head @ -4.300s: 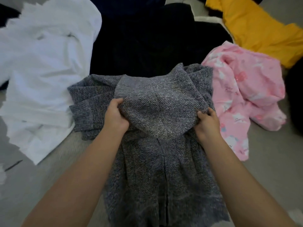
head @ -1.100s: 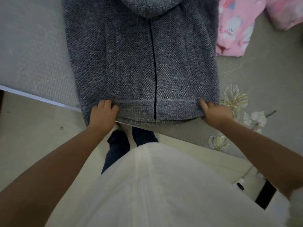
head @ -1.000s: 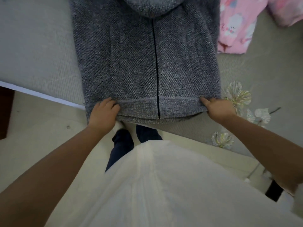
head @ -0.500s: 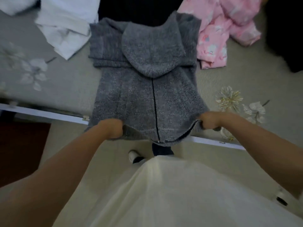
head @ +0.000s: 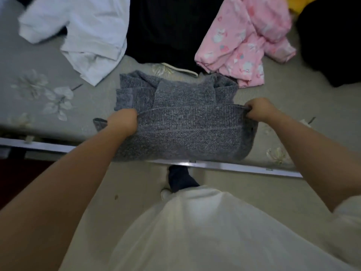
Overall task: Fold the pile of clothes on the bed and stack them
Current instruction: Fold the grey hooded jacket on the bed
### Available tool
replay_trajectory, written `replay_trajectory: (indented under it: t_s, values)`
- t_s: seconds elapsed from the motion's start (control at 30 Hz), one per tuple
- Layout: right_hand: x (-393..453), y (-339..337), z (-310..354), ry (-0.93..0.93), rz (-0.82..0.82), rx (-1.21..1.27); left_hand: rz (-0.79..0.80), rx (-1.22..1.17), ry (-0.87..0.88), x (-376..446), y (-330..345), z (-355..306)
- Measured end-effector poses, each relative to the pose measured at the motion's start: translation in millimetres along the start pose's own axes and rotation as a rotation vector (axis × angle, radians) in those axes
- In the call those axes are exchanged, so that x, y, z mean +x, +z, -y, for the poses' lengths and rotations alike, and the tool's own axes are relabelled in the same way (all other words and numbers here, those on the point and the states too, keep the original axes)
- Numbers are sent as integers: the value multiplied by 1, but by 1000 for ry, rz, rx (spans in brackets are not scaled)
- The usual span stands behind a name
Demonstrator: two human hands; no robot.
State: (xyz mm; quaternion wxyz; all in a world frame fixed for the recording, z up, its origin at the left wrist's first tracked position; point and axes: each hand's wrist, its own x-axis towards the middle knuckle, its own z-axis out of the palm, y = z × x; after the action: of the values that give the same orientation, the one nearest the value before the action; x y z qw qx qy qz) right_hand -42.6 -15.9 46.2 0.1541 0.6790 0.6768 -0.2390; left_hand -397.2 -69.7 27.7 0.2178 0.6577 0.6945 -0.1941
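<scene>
Grey hoodie (head: 181, 132) – hem pinched by left hand (head: 122, 122) and right hand (head: 259, 111), half folded; risk – uneven pull skews fold, sleeves slip out

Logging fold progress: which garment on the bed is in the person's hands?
The grey knit hoodie, its hem gripped by the left hand and right hand; the others lie untouched.
</scene>
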Motion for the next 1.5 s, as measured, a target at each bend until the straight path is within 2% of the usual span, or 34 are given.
replay_trajectory:
  t_s: [0.1,0.2,0.37,0.47,0.5,0.57,0.63,0.73,0.8,0.9,1.1,1.17,1.2,1.23,1.3,1.33,1.4,1.5]
  values:
    - [30,-20,-5,111,-219,142,-240,80,-1,30,-23,0]
    - [66,-31,-9,182,-338,217,-349,162,-3,74,-47,1]
    - [132,-38,-7,316,-436,279,-386,211,16,152,-79,-10]
    - [168,-33,-9,420,-461,306,-588,257,131,193,-87,-19]
    - [178,-29,-7,444,-480,296,-665,223,117,208,-86,-21]
    - [194,-16,3,420,-519,213,-533,108,16,230,-70,-24]
    - [196,9,23,276,-500,154,-324,6,24,237,-38,-29]
    - [169,68,66,-31,-340,98,-243,-80,228,216,19,-41]
    - [148,105,89,-141,-257,46,-176,-61,370,196,49,-48]
    - [145,140,95,-70,-50,12,-101,-13,412,191,72,-53]
    - [194,141,83,-115,94,58,-22,121,304,224,96,-59]
    - [192,124,79,-178,71,183,-1,159,269,223,98,-59]
    - [183,115,72,-188,-18,266,8,179,267,220,97,-59]
    - [172,109,62,-154,-159,309,18,194,267,218,96,-58]
    - [145,104,32,79,-379,298,42,208,263,213,93,-58]
    - [132,104,16,238,-383,311,57,216,258,211,90,-58]
    - [113,113,-9,489,-260,416,85,233,251,208,84,-62]
    - [110,125,-17,578,-191,732,56,208,260,205,72,-67]
